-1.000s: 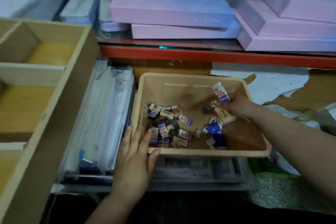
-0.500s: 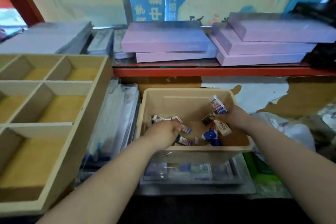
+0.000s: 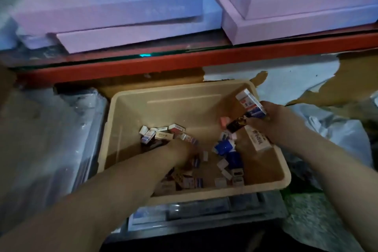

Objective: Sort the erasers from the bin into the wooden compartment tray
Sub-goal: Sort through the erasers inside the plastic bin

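The bin (image 3: 131, 112) is smooth beige plastic with a dull sheen. The erasers (image 3: 163, 134) wear printed paper sleeves. The purple boxes (image 3: 306, 12) look like matt card. The shelf beam (image 3: 225, 57) is red-painted, seemingly metal. The clear wrappers (image 3: 61, 139) are shiny, crinkled film, and torn white paper (image 3: 286, 80) peels off rough brown board (image 3: 347, 88).

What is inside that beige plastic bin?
Many small boxed erasers lie loose on the floor of the beige plastic bin. The left hand reaches among them, covering some; the right hand grips several larger erasers near the right wall.
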Motion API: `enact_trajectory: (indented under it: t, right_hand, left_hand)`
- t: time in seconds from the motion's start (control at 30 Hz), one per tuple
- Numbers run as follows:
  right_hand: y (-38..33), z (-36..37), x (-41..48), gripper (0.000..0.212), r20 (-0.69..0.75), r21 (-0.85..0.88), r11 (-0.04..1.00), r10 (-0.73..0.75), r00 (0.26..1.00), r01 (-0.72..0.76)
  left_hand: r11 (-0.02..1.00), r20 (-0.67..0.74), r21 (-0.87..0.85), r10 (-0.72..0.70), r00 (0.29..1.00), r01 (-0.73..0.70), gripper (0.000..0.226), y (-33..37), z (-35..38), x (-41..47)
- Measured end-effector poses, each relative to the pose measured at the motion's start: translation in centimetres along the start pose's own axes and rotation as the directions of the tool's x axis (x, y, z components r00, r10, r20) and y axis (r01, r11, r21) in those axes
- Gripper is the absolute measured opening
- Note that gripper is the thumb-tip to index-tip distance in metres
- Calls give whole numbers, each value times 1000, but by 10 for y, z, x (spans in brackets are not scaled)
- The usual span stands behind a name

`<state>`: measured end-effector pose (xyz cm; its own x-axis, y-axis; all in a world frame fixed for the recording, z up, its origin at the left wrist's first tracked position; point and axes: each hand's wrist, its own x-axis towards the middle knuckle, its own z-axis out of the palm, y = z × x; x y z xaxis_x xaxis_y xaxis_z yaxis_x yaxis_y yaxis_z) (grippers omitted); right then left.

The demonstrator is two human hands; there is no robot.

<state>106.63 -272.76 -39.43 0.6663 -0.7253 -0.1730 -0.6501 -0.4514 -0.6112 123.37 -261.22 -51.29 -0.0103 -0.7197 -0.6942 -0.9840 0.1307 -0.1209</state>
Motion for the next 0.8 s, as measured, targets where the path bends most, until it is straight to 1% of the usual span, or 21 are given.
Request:
enact_trajectory:
  t: [0.03,0.07,0.1,0.13,0.17,0.2,0.27,0.33,0.37,0.4,0.43,0.47,0.53,0.57,0.6,0.63,0.67,0.7,0.73,0.77,0.8]
  right_hand:
    - [0,0,1,29,5,-7,1000,9,1000,-9]
    - [-1,1,2,30,10,-15,1000,19,1000,-19]
    - [-1,1,3,29,14,-17,1000,22,1000,-22]
    - [-1,1,5,27,21,-14,1000,19,1000,-18]
    - [-1,1,6,25,28,-4,1000,16,999,-16]
    - [-1,1,6,23,37,5,1000,19,999,-19]
    - [0,1,7,22,44,23,999,30,999,-31]
    - [0,0,6,22,46,33,998,44,998,-46]
    - [1,0,6,23,44,34,998,48,998,-49]
    - [0,0,6,23,43,34,998,49,998,-51]
    - [0,0,6,23,43,37,998,50,998,-52]
    - [0,0,6,22,48,43,998,53,997,-55]
    - [-1,-1,4,20,66,70,996,55,996,-60]
    - [-3,-3,3,19,77,87,994,56,995,-63]
    - [-6,-6,0,19,89,108,992,58,994,-68]
    - [-9,-9,-5,19,101,137,988,62,993,-75]
    - [-14,-12,-10,18,105,173,982,63,992,-80]
    - [-19,-16,-16,16,101,208,975,61,993,-81]
    - [-27,-20,-22,12,87,231,970,53,995,-72]
    - [-34,-25,-29,10,71,242,969,38,997,-54]
    - [-42,-29,-36,10,60,256,966,22,998,-37]
  left_hand:
    - [989,14,-146,-32,999,34,40,4,4,6]
    - [954,30,-286,-85,996,90,41,1,10,14]
    - [900,79,-396,-166,983,183,41,-3,10,16]
    - [873,90,-433,-206,974,224,40,-6,11,16]
    - [846,79,-482,-216,973,227,38,-8,9,11]
    - [827,17,-525,-222,975,198,36,-11,12,15]
    - [831,-72,-542,-196,978,127,31,-5,8,10]
    - [823,-72,-565,-118,990,57,30,9,2,10]
    - [815,-39,-579,-73,997,37,31,17,-2,12]
    - [822,-22,-569,-9,1000,-5,32,22,-5,15]
    - [830,-17,-557,23,1000,-28,33,23,-7,19]
    - [832,-10,-554,15,1000,-18,33,21,-11,19]
    - [827,-27,-559,-90,996,60,35,11,-20,8]
    - [793,-45,-603,-143,989,87,37,4,-26,0]
    - [736,-69,-670,-193,979,97,38,-3,-36,-13]
    - [660,-118,-745,-274,955,98,39,-9,-46,-29]
    - [567,-178,-820,-383,906,78,37,-13,-58,-49]
    - [473,-237,-880,-513,825,41,35,-15,-67,-71]
    - [407,-290,-913,-636,716,-9,33,-13,-73,-93]
    - [369,-322,-928,-715,620,-56,31,-8,-77,-116]
    - [368,-348,-926,-744,570,-84,30,3,-79,-139]
